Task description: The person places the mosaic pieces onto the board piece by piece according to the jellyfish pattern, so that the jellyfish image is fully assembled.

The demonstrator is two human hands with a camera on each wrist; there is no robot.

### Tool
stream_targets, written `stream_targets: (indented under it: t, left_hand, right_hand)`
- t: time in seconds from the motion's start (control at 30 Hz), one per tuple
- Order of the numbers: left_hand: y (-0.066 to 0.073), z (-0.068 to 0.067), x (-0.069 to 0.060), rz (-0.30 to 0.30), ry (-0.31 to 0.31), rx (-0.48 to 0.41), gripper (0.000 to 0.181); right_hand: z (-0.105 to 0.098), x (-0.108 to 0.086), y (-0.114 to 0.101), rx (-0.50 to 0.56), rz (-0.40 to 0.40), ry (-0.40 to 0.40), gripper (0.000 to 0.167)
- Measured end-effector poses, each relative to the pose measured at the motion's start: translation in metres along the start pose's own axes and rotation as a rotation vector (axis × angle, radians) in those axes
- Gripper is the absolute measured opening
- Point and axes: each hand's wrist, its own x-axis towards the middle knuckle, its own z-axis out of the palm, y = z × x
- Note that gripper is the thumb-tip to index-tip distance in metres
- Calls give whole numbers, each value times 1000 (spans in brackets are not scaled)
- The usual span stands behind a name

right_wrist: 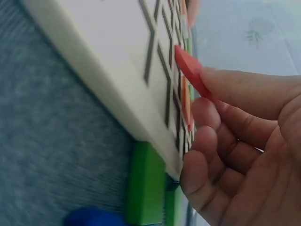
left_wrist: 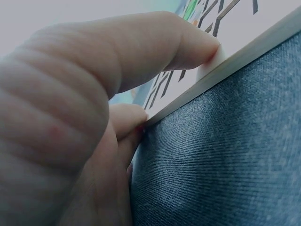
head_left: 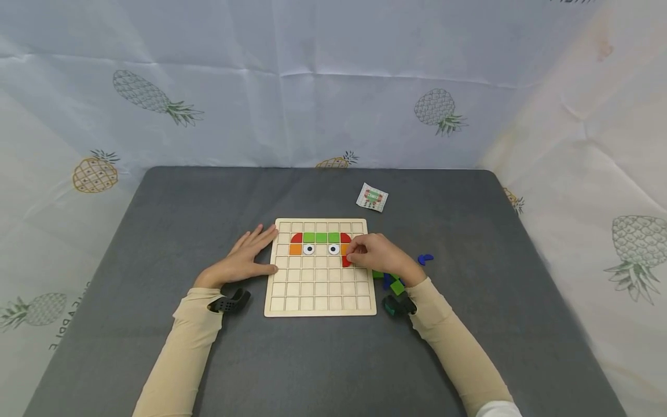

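Observation:
A wooden grid board (head_left: 307, 289) lies on the dark table, with red, green and orange tiles and two eye tiles set in its upper cells. My left hand (head_left: 242, 260) rests at the board's left edge, fingers spread; in the left wrist view the thumb (left_wrist: 155, 47) touches the rim. My right hand (head_left: 377, 253) pinches a red tile (head_left: 346, 262) between thumb and fingers over the board's right side, just below an orange tile. In the right wrist view the red tile (right_wrist: 190, 70) is tilted, one corner at the grid.
Green blocks (head_left: 397, 287) and blue pieces lie by the board's right edge, partly hidden under my right hand and wrist. Farther right are blue curved pieces (head_left: 425, 259). A small printed pattern card (head_left: 372, 197) lies behind the board. A pineapple-print cloth (head_left: 292, 116) hangs behind the table.

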Motion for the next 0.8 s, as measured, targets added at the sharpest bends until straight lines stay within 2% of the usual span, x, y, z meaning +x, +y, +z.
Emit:
stream_targets:
  t: [0.23,0.6,0.8]
  left_hand:
    - [0,0,-1,7,3,-10,98]
    - [2,-1,1,-6,-4,-3,98]
    - [1,-1,0,-3,1,3,98]
  right_hand:
    - [6,2,2,-4,23,15,9]
    - [10,3,5,-38,-29,66,5]
    - [12,4,3,-47,-15,69,15]
